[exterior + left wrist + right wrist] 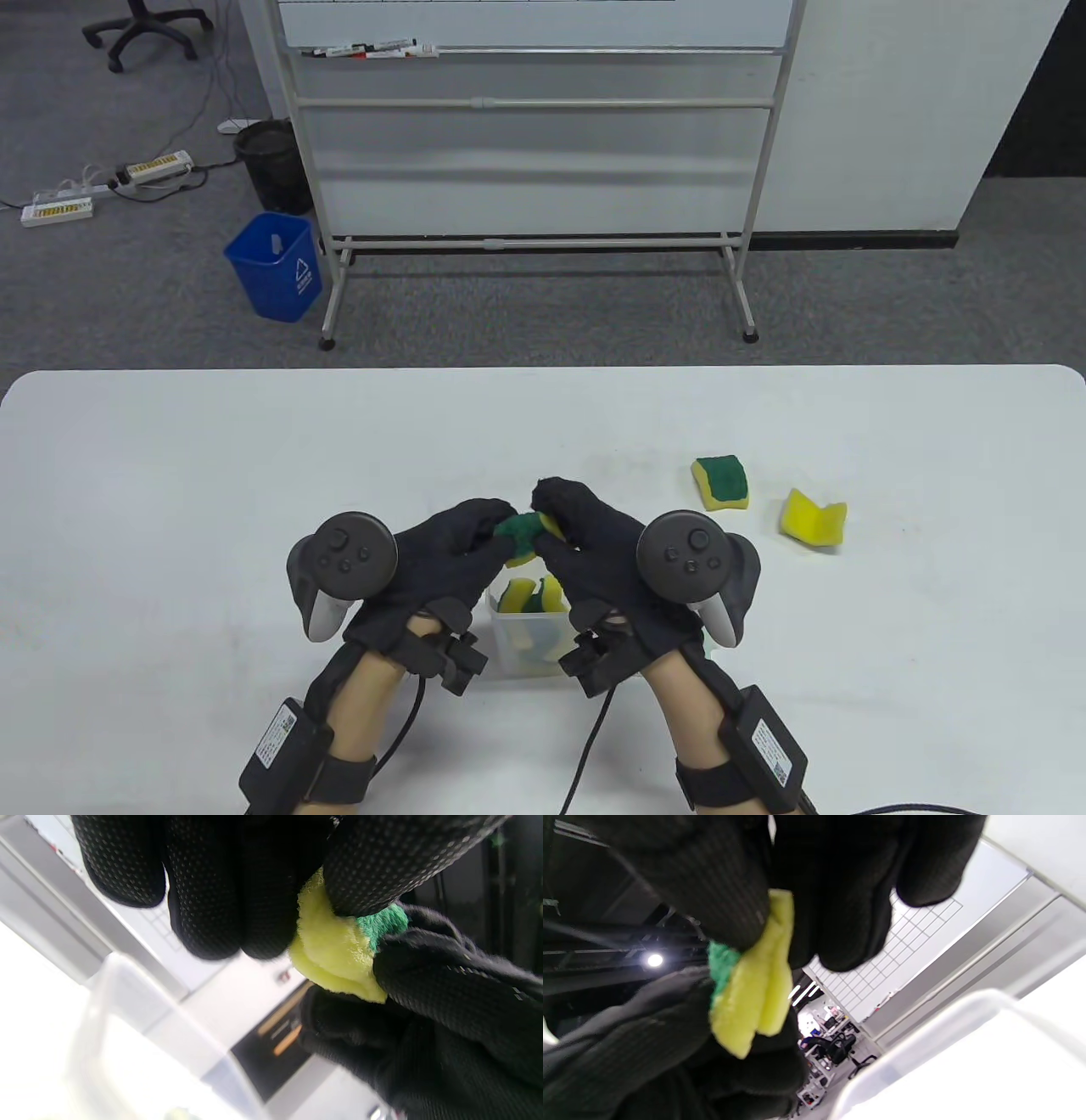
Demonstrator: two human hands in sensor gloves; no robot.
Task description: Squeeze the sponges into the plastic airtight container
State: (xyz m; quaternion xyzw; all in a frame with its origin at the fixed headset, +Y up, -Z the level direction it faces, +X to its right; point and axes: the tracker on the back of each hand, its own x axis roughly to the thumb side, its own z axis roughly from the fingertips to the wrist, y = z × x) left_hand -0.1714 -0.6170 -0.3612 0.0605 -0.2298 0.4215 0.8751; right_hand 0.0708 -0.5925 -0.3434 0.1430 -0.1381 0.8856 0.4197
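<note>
From the table view, the left hand [441, 552] and the right hand [594, 543] meet fingertip to fingertip over the near middle of the white bench [170, 509], both pinching one crumpled green-and-yellow sponge [524, 533] between them. Directly below and just nearer sits the clear plastic container [530, 632], open, with more squeezed sponges [528, 596] packed inside. To the right, well apart from the hands, a green-topped sponge [721, 482] lies flat, and a folded yellow sponge [813, 518] rests just beyond it to the right. On the floor past the bench stand a whiteboard frame [534, 170] and a blue bin [273, 265].

In the left wrist view, the left hand's fingers [212, 891] curl down onto the sponge [331, 950], the right glove pressing from the other side; the container rim [127, 993] shows blurred below.

In the right wrist view, the right hand's fingers [840, 899] clamp the sponge [755, 1001] against the left glove, and the container edge [946, 1035] lies below right.
</note>
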